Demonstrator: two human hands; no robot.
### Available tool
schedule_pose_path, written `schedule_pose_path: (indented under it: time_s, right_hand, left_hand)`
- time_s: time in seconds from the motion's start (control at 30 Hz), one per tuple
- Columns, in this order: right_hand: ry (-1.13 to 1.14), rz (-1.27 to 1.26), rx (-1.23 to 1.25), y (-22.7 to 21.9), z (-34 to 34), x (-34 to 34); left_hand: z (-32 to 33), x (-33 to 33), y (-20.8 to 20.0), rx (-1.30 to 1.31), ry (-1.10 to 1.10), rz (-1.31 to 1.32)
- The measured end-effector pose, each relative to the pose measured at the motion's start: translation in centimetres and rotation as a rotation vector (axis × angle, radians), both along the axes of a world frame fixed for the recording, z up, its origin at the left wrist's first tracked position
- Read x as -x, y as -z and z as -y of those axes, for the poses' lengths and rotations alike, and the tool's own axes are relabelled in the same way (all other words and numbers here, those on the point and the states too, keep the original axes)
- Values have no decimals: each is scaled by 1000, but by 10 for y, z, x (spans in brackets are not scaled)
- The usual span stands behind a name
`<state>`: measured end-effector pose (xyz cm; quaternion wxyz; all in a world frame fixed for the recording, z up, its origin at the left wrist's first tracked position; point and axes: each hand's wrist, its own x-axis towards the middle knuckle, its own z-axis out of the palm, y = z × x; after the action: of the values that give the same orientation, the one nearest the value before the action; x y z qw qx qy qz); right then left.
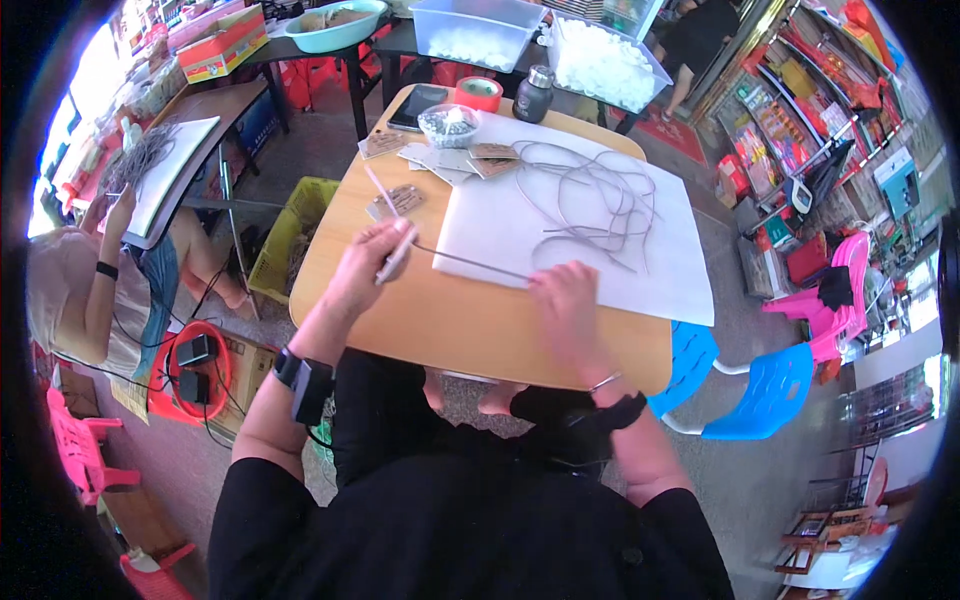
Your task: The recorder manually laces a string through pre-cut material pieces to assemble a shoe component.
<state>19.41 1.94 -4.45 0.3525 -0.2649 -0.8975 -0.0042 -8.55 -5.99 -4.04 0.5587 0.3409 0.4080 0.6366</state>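
My left hand (362, 268) is closed over the left part of the wooden table, gripping a small whitish flat piece (397, 256). A thin pale strip (379, 190) sticks up beyond its fingers. From that hand a dark grey cord (470, 262) runs taut to my right hand (566, 302), whose fingers pinch it above the near edge of a white sheet (640, 290). More grey cord (600, 200) lies in loose loops on the sheet. Several printed cards (397, 202) and pale cards (440, 162) are spread beyond my left hand.
At the table's far side are a phone (418, 107), a clear bowl of small pieces (448, 126), red tape (479, 94) and a dark bottle (534, 94). Another person (85, 290) handles cords at left. Blue chairs (760, 395) stand at right, a yellow crate (290, 240) at left.
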Motion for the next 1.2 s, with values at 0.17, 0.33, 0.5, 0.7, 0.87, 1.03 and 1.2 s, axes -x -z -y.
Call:
schedule_pose_path:
  time_s: [0.17, 0.33, 0.5, 0.7, 0.87, 1.03, 1.2]
  right_hand:
    - [191, 11, -15, 12, -41, -49]
    - [460, 56, -55, 15, -62, -78]
    - [686, -28, -190, -13, -57, -52]
    - [-81, -447, 921, -55, -39, 17]
    - [-228, -603, 1144, -54, -57, 26]
    - [-289, -959, 1304, -36, -74, 21]
    - [18, -820, 1252, 4, -92, 12]
  left_hand:
    - [6, 45, 12, -117, -249, 108]
    - [12, 52, -4, -133, -450, -47]
    - [-25, -18, -21, 13, -208, -387]
    - [-65, -86, -31, -139, 276, -831]
    - [-83, -102, -22, -245, 374, -930]
    - [-94, -94, -6, -106, 152, -585]
    - [-110, -63, 4, -42, 110, -271]
